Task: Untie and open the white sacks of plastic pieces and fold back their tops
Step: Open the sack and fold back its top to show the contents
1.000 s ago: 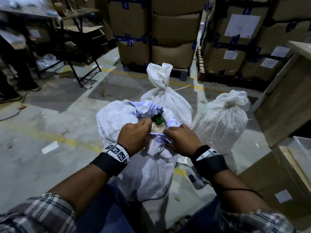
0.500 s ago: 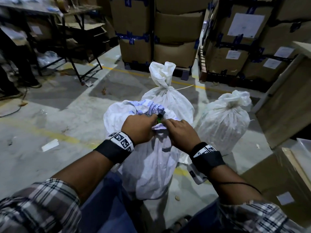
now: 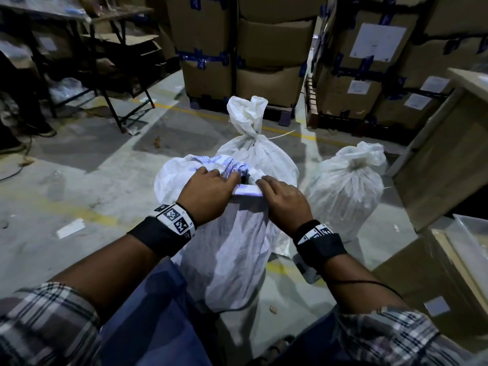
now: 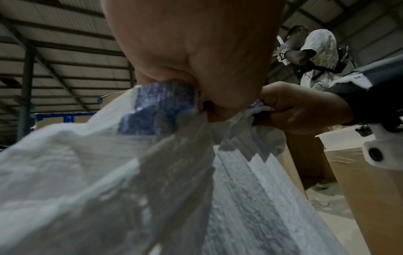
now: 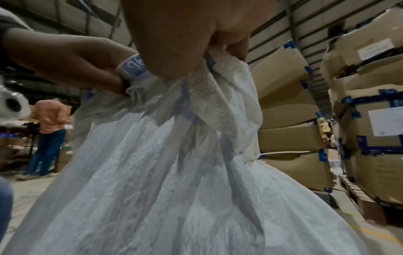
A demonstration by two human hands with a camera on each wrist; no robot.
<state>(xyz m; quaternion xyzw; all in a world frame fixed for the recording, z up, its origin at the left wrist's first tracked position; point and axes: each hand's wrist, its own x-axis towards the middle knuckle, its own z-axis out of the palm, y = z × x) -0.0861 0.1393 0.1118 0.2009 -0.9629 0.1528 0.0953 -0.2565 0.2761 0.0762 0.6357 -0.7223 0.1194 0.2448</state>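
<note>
Near sack (image 3: 232,249) untied, mouth open a crack, both left hand (image 3: 208,191) and right hand (image 3: 284,199) gripping its rim, fold-back underway; far sack (image 3: 253,151) and right sack (image 3: 346,186) both tied, untouched.

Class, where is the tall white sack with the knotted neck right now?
In the head view, the tall white sack with the knotted neck stands on the floor directly behind the opened white sack, in front of the stacked cardboard boxes.
</note>
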